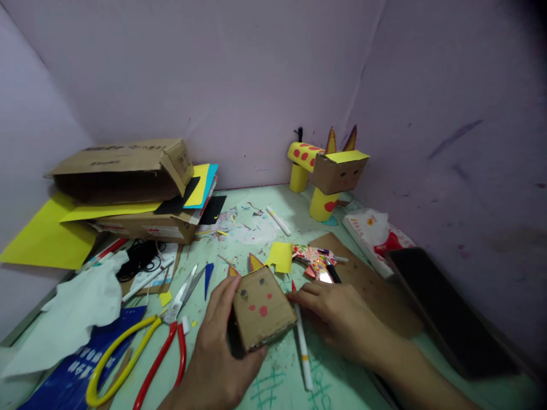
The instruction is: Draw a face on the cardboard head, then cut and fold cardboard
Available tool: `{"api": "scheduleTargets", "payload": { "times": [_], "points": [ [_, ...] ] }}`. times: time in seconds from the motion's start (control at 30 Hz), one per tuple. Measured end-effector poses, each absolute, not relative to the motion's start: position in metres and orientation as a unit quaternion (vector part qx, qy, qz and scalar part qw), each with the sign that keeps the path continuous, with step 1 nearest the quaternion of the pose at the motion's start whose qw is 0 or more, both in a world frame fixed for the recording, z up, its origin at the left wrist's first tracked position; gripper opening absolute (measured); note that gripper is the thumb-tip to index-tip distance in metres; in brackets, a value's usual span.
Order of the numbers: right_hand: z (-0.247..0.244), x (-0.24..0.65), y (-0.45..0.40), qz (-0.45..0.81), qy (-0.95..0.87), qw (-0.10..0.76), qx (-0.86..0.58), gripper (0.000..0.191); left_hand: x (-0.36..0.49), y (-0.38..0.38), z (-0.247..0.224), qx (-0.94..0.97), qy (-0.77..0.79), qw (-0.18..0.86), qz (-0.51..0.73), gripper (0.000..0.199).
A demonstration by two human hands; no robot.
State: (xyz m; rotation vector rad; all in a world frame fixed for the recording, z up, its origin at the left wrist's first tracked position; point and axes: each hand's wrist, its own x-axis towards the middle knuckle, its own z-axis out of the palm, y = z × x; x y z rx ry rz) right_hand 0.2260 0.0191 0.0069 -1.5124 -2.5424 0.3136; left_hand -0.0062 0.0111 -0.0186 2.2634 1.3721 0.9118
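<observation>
- Left hand (226, 341), lower centre: fingers and thumb closed around the box (265, 307), spotted face upward.
- Right hand (337, 313), right of lower centre: fingers part curled at the pen's (303, 347) red end, beside the box. From where I stand, I cannot tell whether they grip it.
- Good practice: hold the box by its edges, fingers off the spots; keep the red end clear of bare cardboard.
- Scissors (174, 310), lower left: blades parted; hinder leftward movement.
- Black slab (453, 313), lower right: limits right-arm room.
- Yellow scrap (281, 257), centre: just beyond the box.
- Carton (123, 156), upper left, and figure (339, 173), upper right: well apart from both hands.
</observation>
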Motion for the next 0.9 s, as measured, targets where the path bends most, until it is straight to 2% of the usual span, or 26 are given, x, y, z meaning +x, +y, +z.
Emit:
{"api": "scheduleTargets", "payload": {
  "times": [0.1, 0.23, 0.3, 0.4, 0.47, 0.57, 0.67, 0.9],
  "points": [
    [0.008, 0.232, 0.020, 0.100, -0.845, 0.120, -0.511, 0.038, -0.010, 0.012, -0.021, 0.797, 0.490, 0.146, 0.321, 0.078],
    [0.014, 0.255, 0.023, 0.053, -0.763, 0.254, -0.592, 0.026, -0.014, 0.013, -0.026, 0.781, 0.517, 0.133, 0.323, 0.079],
    [0.020, 0.269, 0.024, 0.026, -0.711, 0.282, -0.643, 0.023, -0.014, 0.014, -0.027, 0.778, 0.524, 0.128, 0.324, 0.078],
    [0.026, 0.286, 0.025, -0.022, -0.718, 0.202, -0.666, 0.021, -0.013, 0.014, -0.028, 0.784, 0.515, 0.126, 0.324, 0.077],
    [0.027, 0.292, 0.025, -0.034, -0.757, 0.131, -0.640, 0.023, -0.012, 0.014, -0.027, 0.788, 0.511, 0.129, 0.319, 0.076],
    [0.022, 0.293, 0.026, -0.032, -0.803, 0.079, -0.590, 0.025, -0.011, 0.013, -0.026, 0.790, 0.511, 0.129, 0.313, 0.074],
    [0.014, 0.288, 0.028, -0.039, -0.824, 0.075, -0.561, 0.026, -0.011, 0.013, -0.025, 0.791, 0.509, 0.126, 0.315, 0.072],
    [0.001, 0.289, 0.031, -0.027, -0.839, 0.126, -0.529, 0.029, -0.010, 0.014, -0.025, 0.792, 0.506, 0.133, 0.316, 0.072]
  ]
}}
